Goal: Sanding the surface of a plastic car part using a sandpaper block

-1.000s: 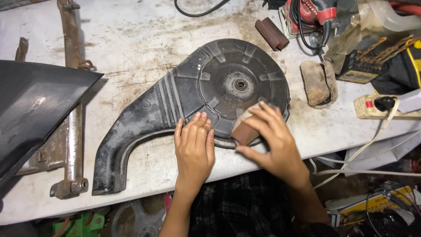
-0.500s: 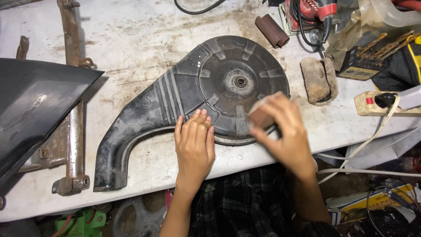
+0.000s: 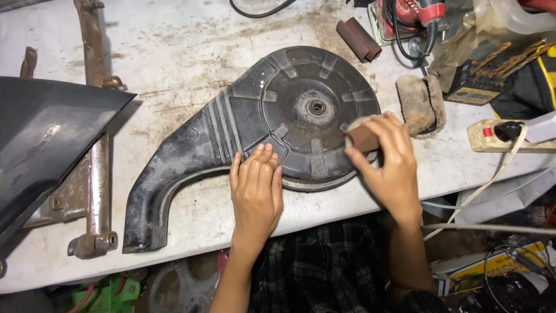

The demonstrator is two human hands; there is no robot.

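A dusty black plastic cover (image 3: 255,124) with a round ribbed end and a long curved tail lies on the white stained workbench (image 3: 174,52). My left hand (image 3: 256,188) rests flat on the cover's lower edge, fingers together, pressing it down. My right hand (image 3: 389,159) grips a small folded piece of brown sandpaper (image 3: 362,138) and holds it against the right rim of the round part.
A dark panel (image 3: 46,139) and a rusty metal bracket (image 3: 95,174) lie at the left. Rolled sandpaper (image 3: 359,39), a fuzzy pad (image 3: 420,104), a red power tool (image 3: 411,17), a power strip (image 3: 504,136) and cables crowd the back right.
My right hand has slid the sandpaper from the cover's lower rim up and to the right along the round edge. The left hand has stayed in place.
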